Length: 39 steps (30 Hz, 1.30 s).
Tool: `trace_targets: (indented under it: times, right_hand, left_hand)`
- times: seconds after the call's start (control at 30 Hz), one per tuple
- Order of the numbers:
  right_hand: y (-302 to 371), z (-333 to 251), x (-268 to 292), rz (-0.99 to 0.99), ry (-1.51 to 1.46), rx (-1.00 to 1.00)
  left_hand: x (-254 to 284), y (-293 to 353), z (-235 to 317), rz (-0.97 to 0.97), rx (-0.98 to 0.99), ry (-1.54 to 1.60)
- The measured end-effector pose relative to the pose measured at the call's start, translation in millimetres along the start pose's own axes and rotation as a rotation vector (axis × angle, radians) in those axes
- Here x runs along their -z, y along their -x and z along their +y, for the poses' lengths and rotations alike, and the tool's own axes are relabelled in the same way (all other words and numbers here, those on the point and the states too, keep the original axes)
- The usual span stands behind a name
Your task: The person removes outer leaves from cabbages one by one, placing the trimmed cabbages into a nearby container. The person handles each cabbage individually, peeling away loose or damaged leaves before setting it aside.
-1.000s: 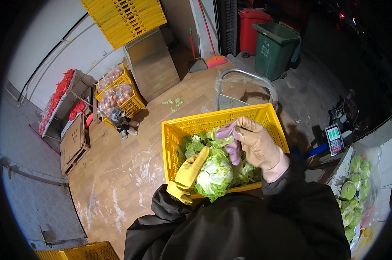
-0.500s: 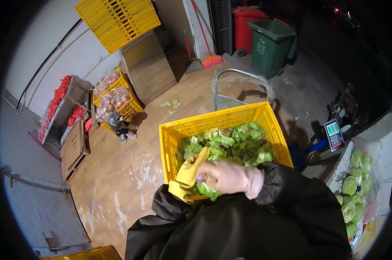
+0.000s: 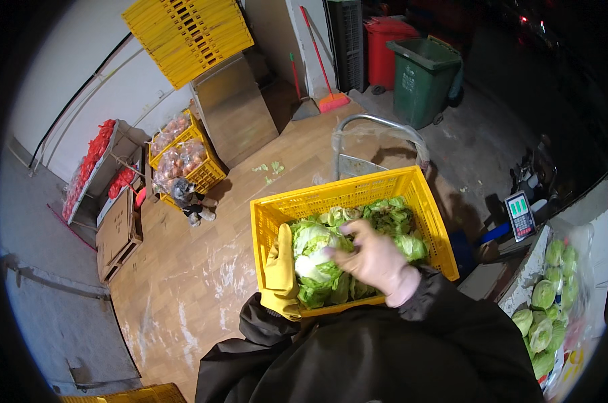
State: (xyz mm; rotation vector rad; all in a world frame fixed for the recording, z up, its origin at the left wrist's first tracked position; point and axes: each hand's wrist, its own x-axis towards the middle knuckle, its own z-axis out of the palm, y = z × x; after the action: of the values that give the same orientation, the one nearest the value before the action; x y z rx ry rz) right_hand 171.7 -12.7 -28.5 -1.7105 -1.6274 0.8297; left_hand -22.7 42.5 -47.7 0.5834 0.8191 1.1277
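A pale green and white head of lettuce [image 3: 315, 260] sits at the near left of the yellow crate [image 3: 445, 252]. My left hand [image 3: 281, 272], in a yellow glove, grips it from its left side; the lettuce hides part of the hand. Over the near middle of the crate is my right hand [image 3: 379, 263], in a pale pinkish glove. Its fingers are apart, a little blurred, just right of the lettuce, and nothing shows in them. Loose green lettuce leaves [image 3: 394, 218] fill the crate behind both hands.
A metal-handled trolley [image 3: 341, 134] stands beyond the crate. To the right are a digital scale display [image 3: 520, 215] and bagged green heads [image 3: 544, 295]. Yellow crates with bagged produce [image 3: 213, 171] stand at left. Leaf scraps [image 3: 275, 166] lie on the floor; a green bin [image 3: 421, 84] is farther back.
My right hand has moved right, away from my left hand, and its fingers have spread. The lettuce head beside my left hand now shows. The view has shifted slightly.
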Motion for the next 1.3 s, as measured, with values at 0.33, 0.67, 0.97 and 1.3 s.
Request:
trace_targets:
  times: [0.33, 0.67, 0.97, 1.3]
  right_hand:
    - [-20.5, 34.4, -13.6, 0.11, -0.292, -0.288]
    - [6.8, -9.0, -40.2, 0.227, -0.165, 0.295]
    - [1.1, 9.7, -36.3, 0.063, -0.613, 0.075]
    - [-1.7, 5.9, -19.2, 0.164, -0.369, 0.108]
  left_hand:
    - [-3.6, 7.5, -5.5, -0.013, -0.05, 0.179]
    - [0.3, 3.4, -17.2, 0.177, -0.422, -0.136]
    - [-5.6, 11.1, -13.3, 0.063, -0.255, 0.101]
    - [-6.1, 15.8, -9.5, 0.075, -0.379, 0.039]
